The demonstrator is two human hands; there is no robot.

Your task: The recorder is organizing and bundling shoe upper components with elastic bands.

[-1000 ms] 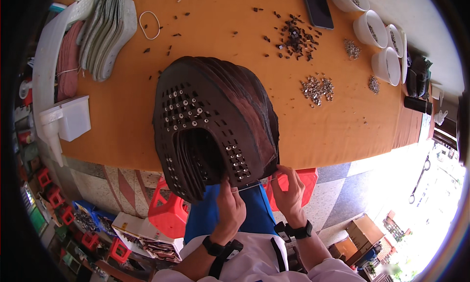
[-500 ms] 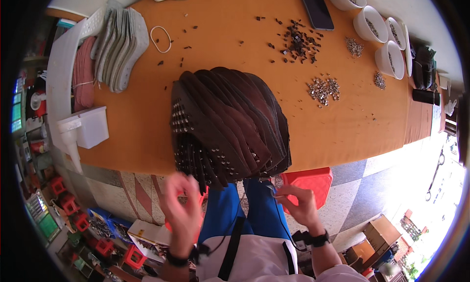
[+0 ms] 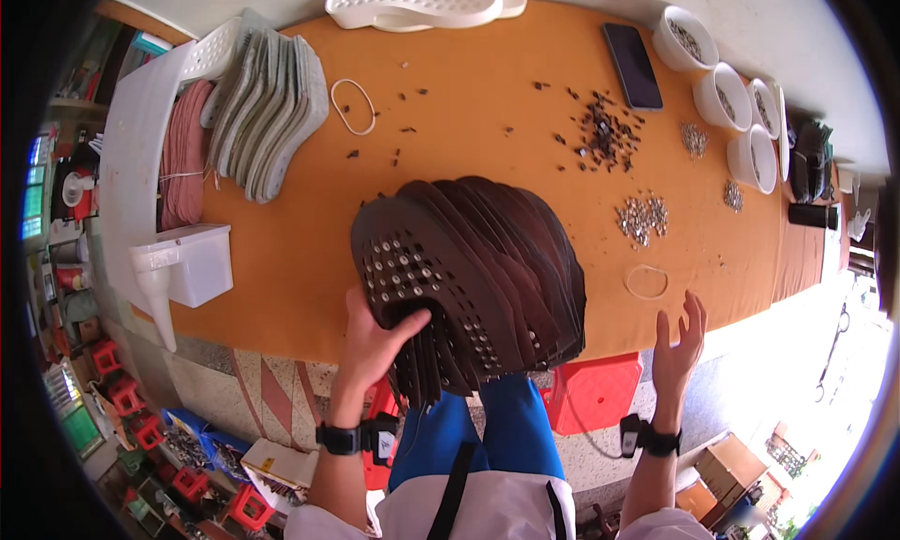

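Note:
A thick fanned stack of dark brown leather shoe uppers (image 3: 506, 268), with punched holes and metal studs, stands at the table's near edge above my lap. My left hand (image 3: 373, 338) grips its near left side, thumb over the curved opening and fingers hidden behind the outer piece. To the right of the stack, my right hand (image 3: 679, 348) is raised with fingers apart and nothing in it. Just beyond its fingertips a thin pale rubber band (image 3: 647, 282) lies on the orange tabletop (image 3: 450, 156).
Small dark studs (image 3: 609, 137) and silver studs (image 3: 643, 218) lie in piles at right, near a phone (image 3: 633, 67) and white bowls (image 3: 753, 160). At left are grey sole-shaped pieces (image 3: 267, 118), a pink bundle (image 3: 186, 156) and a white bin (image 3: 192, 263). White soles (image 3: 412, 3) lie at the back.
My left hand has closed on the stack's left side. My right hand has moved right and forward and opened; a rubber band now lies beyond it. The view has shifted.

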